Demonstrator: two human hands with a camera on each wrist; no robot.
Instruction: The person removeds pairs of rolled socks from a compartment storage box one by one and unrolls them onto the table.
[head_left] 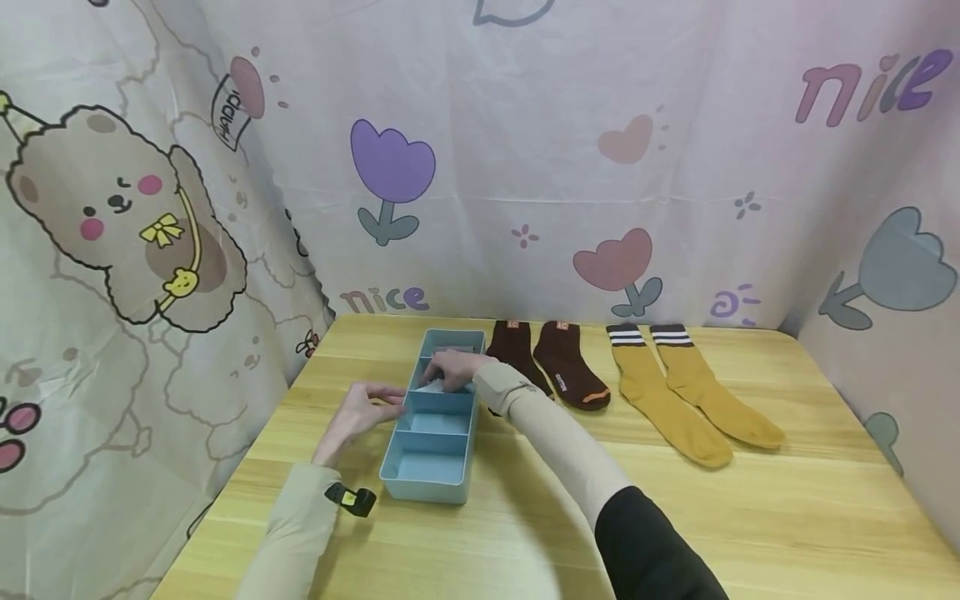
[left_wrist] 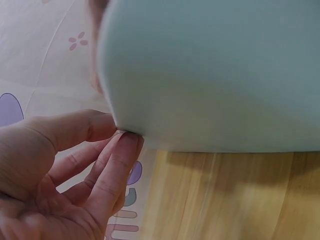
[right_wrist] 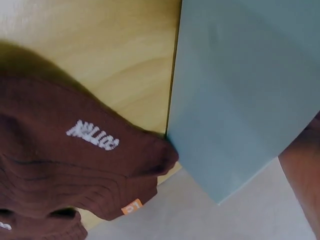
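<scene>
A long blue-grey divided storage box (head_left: 427, 492) stands on the table, its compartments in a row from front to back. My left hand (head_left: 366, 414) is at its left side; in the left wrist view, the thumb and fingertips (left_wrist: 131, 142) pinch the box's edge. My right hand (head_left: 453, 368) reaches down into a compartment toward the back, its fingers bent over a whitish, soft-looking item (head_left: 431, 386) whose kind I cannot make out. Something greyish-brown shows in the rearmost compartment, partly covered by that hand. In the right wrist view the box wall hides the fingertips.
Right of the box lie two dark brown socks (head_left: 567, 367) with orange tags, one partly covered by the right sleeve. Farther right are two mustard socks (head_left: 667, 400) with striped cuffs. A printed curtain (head_left: 495, 167) hangs behind the wooden table (head_left: 600, 533) and along its sides.
</scene>
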